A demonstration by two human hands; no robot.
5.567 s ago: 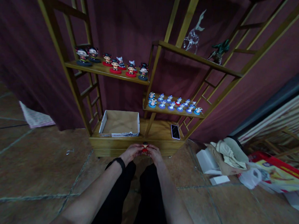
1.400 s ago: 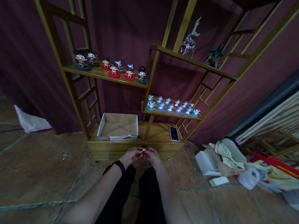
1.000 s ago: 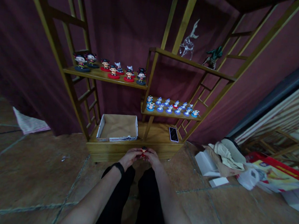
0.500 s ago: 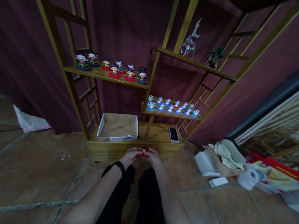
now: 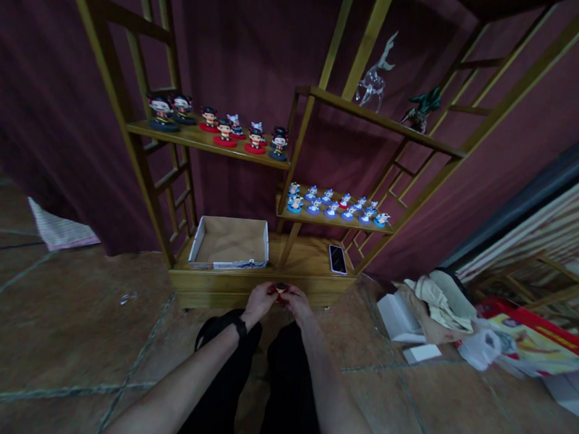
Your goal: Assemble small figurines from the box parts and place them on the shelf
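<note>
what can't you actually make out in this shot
Head view: small figure is mostly covered by the left hand and right hand; only a dark top and red show.
Head view: blue-based figures too small and dim for details.
Head view: shelf frame cut off by the top edge.

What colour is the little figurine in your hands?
The figurine looks red with a black head; the head view shows it, small and dim.

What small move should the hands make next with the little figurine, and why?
Probably lift the figurine, pinched between left hand and right hand, toward the left shelf: its base looks red, like the red-based figurines standing there.
</note>
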